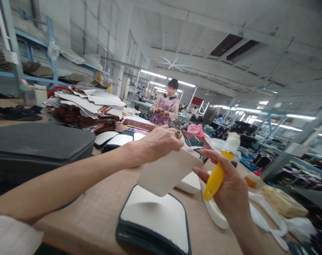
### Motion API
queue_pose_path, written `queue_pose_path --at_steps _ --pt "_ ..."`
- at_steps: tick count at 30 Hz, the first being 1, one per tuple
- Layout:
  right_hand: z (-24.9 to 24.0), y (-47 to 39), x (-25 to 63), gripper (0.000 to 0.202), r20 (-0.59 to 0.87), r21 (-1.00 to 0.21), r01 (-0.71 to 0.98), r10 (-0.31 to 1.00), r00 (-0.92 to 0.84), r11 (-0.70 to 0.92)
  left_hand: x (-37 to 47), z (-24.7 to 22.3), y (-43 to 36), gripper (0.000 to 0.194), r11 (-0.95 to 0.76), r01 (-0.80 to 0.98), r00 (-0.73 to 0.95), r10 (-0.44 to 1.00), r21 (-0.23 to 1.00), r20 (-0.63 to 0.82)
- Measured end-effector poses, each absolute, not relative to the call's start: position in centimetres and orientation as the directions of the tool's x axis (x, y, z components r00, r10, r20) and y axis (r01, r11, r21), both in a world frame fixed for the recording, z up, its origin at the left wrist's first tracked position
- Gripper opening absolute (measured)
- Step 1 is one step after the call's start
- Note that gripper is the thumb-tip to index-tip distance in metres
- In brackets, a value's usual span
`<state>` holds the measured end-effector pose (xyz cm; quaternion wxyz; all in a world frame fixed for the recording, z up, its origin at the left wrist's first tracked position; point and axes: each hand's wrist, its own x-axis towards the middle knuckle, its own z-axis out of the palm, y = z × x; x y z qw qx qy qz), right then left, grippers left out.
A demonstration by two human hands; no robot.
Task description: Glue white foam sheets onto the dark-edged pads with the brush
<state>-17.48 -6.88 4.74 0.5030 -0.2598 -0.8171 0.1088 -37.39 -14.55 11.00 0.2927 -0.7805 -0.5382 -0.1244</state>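
Note:
My left hand (161,143) is closed on the top edge of a thin cream panel (167,173), which hangs tilted above the bench. A small brass-coloured round end (178,134) shows at its fingers; what it belongs to is hidden. In my right hand (234,184) is a brush with a yellow handle (215,180), its pale bristles (233,139) pointing up. The thumb and fingertips of that hand are at the panel's right corner; whether they touch it I cannot tell. Just below the panel lies a stack of dark-edged pads (155,219) with a white top.
Large dark grey sheets (39,141) are piled at the left. Behind them stands a heap of white and patterned pieces (89,102). A white shallow dish (216,214) and a bottle with a red tip (253,179) are at the right. Another person (166,104) stands beyond the bench.

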Motion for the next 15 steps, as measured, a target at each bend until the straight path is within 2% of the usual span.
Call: queue_pose_path --at_steps 2,4,7,9,11,13,15 --pt "4.7 -6.7 -18.0 0.056 0.731 -0.517 0.258 0.578 -0.363 0.816 -38.0 11.4 -14.8 0.010 -0.235 0.952 0.307 0.725 -0.198 0.616" --pt "3.4 -5.9 -17.7 0.066 0.670 -0.654 0.175 0.671 -0.316 0.736 -39.2 11.7 -15.3 0.014 -0.272 0.962 0.190 0.651 -0.008 0.735" --pt "-0.3 -4.7 -16.5 0.075 0.446 -0.889 -0.013 0.857 -0.257 0.458 -41.2 11.4 -15.8 0.014 -0.390 0.877 -0.004 0.578 0.280 0.816" --pt "-3.0 -4.6 -16.1 0.072 0.233 -0.969 -0.139 0.940 -0.249 0.203 -42.0 10.6 -15.9 0.014 -0.460 0.758 -0.132 0.586 0.462 0.799" --pt "-5.0 -5.2 -16.2 0.057 0.090 -0.966 -0.258 0.958 -0.273 0.018 -42.4 9.5 -15.6 0.016 -0.503 0.608 -0.236 0.625 0.614 0.745" --pt "-6.2 -6.0 -16.5 0.038 0.054 -0.945 -0.324 0.953 -0.299 -0.049 -42.3 8.0 -15.1 0.020 -0.498 0.469 -0.314 0.678 0.730 0.664" --pt "-6.6 -6.6 -16.5 0.026 0.113 -0.955 -0.296 0.949 -0.294 0.022 -42.2 6.2 -14.8 0.024 -0.446 0.350 -0.377 0.738 0.824 0.560"
